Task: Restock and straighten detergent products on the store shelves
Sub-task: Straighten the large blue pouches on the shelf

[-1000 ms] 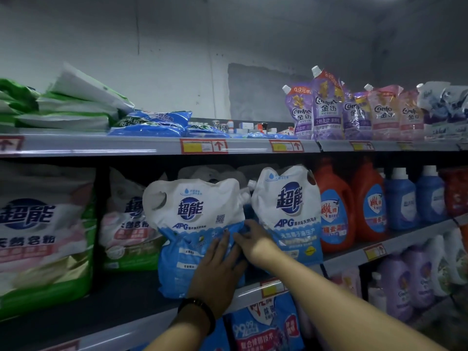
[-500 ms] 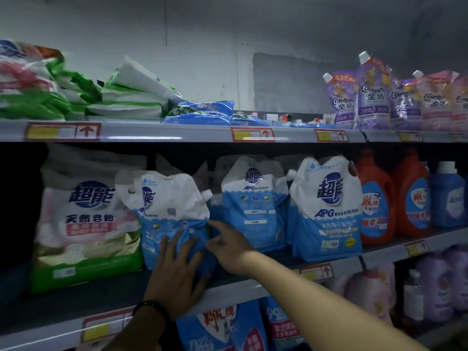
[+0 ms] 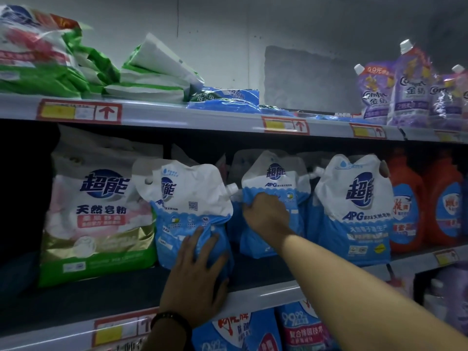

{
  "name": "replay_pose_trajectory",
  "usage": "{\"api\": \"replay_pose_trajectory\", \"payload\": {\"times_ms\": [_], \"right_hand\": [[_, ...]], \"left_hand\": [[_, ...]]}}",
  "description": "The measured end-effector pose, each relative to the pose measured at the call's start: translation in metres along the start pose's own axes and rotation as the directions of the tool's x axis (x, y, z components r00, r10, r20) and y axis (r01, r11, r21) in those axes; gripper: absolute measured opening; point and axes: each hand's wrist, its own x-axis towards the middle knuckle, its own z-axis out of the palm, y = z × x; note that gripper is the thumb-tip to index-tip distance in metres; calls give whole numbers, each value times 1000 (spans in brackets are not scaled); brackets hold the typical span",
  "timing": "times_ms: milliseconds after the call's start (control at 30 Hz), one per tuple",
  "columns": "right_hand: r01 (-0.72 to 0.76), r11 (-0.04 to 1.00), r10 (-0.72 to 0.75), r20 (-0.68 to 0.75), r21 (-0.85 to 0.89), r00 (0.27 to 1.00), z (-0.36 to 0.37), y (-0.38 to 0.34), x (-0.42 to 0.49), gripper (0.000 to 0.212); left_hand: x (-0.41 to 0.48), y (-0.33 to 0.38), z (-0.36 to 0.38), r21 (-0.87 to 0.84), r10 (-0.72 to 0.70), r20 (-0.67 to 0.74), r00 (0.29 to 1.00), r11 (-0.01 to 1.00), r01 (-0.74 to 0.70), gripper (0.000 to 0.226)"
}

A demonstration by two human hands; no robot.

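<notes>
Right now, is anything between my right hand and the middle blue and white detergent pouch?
Nothing visible. The right hand already grips the middle pouch at its left edge, while the left hand presses flat on the tilted pouch beside it.

— Any room on that middle shelf (image 3: 106, 297)?
— A bare strip in front of the soap-powder bag (image 3: 98, 224). Behind the pouches (image 3: 276, 206) looks packed, I think; it's dark.
</notes>
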Motion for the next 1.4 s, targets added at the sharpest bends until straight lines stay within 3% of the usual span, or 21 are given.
{"api": "replay_pose_trajectory", "payload": {"times_ms": [133, 567, 667, 867, 1033, 1133, 1267, 1400], "right_hand": [[-17, 991, 20, 24, -133, 999, 13, -18, 14, 54], [-10, 977, 10, 0, -215, 1000, 28, -15, 32, 29], [53, 977, -49, 26, -206, 998, 26, -10, 25, 28], [220, 975, -216, 92, -31, 972, 10, 15, 6, 33], [407, 912, -410, 192, 55, 892, -23, 25, -14, 45], [456, 889, -448, 259, 29, 856, -46, 36, -22, 42], [349, 934, -356, 256, 73, 899, -68, 59, -31, 39], [31, 973, -64, 141, 227, 988, -66, 78, -39, 25]], "left_hand": [[0, 0, 3, -6, 4, -19, 1000, 1000, -4, 50], [-1, 3, 4, -34, -20, -41, 999, 999, 18, 49], [-1, 3, 4, -27, -18, -42, 999, 999, 16, 49], [-2, 3, 4, -14, -21, -36, 999, 1000, 21, 50], [-3, 4, 3, -10, -22, -38, 999, 1000, 22, 52], [-4, 3, 4, -14, -19, -49, 999, 1000, 18, 52], [-2, 4, 2, 0, -21, -41, 999, 1000, 21, 51], [-3, 7, -1, 59, -21, -22, 1000, 998, 22, 52]]}}
